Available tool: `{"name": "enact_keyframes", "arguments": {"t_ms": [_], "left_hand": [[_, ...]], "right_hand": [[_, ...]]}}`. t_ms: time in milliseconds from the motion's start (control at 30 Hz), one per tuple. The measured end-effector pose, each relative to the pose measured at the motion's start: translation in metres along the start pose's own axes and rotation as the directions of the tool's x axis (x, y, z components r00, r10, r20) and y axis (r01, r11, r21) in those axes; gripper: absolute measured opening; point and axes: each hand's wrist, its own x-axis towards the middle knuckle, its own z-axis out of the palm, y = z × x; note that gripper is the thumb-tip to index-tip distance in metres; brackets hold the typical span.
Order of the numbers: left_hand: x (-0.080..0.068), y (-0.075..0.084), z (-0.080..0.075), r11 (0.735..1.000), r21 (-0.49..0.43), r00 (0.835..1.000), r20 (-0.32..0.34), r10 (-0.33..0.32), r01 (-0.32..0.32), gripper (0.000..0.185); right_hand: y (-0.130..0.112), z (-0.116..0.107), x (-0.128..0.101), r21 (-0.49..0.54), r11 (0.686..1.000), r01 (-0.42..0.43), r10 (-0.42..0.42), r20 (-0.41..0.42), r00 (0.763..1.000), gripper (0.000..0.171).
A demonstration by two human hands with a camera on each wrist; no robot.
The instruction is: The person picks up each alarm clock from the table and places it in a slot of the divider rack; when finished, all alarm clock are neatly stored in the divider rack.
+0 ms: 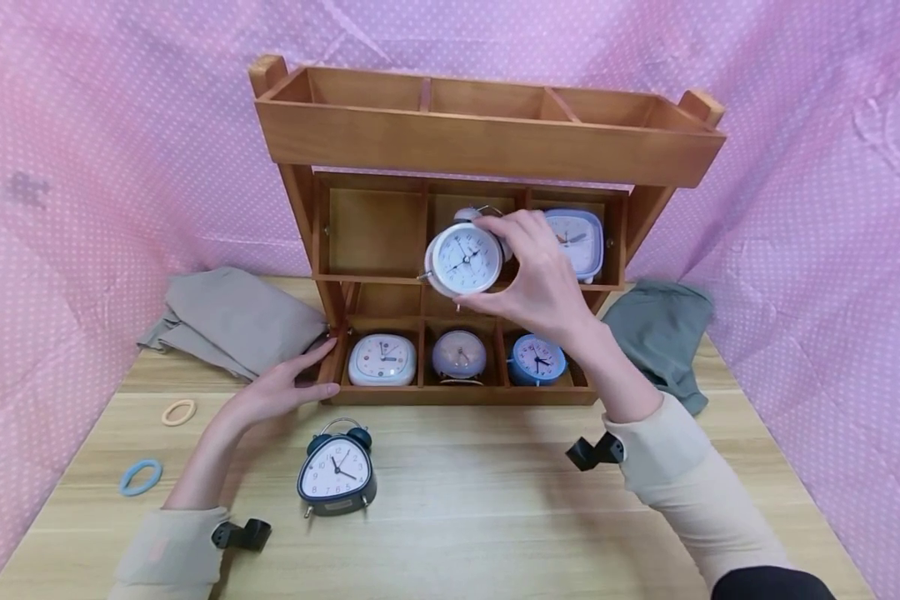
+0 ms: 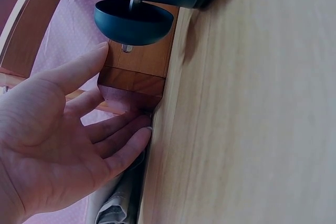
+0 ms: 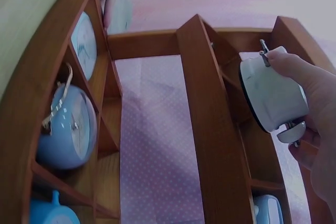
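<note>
Nearest the front edge of the table [image 1: 495, 517] stood a dark blue twin-bell clock [image 1: 337, 472], upright and untouched, its face toward the wearer.

Just beyond it the left hand [image 1: 277, 390] lay flat with straight fingers [image 2: 113, 148], holding nothing, fingertips touching the lower left corner of the wooden shelf [image 1: 487, 137], where the shelf met the table.

Farther back the right hand [image 1: 543, 287] was raised in front of the shelf's middle row, fingers and thumb curled round the body of a white round alarm clock [image 1: 465, 260]. The clock sat at the left of that hand, dial facing outward, bells uppermost, so its front-to-back axis pointed into the shelf. It hung before the centre compartment of the middle row, directly behind it, with the left compartment bare and a pale blue square clock [image 1: 574, 240] in the right one. The right hand was far nearer that opening than the left.
</note>
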Motion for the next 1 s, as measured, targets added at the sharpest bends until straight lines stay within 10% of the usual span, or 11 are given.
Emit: {"name": "enact_keyframes", "arguments": {"t_ms": [1000], "left_hand": [[0.001,-0.004,0.0,1.0,0.014,1.0,-0.016,0.027,-0.027,0.082]], "right_hand": [[0.028,0.02,0.02,-0.14,0.982,-0.124,0.124,-0.015,0.992,0.085]]}}
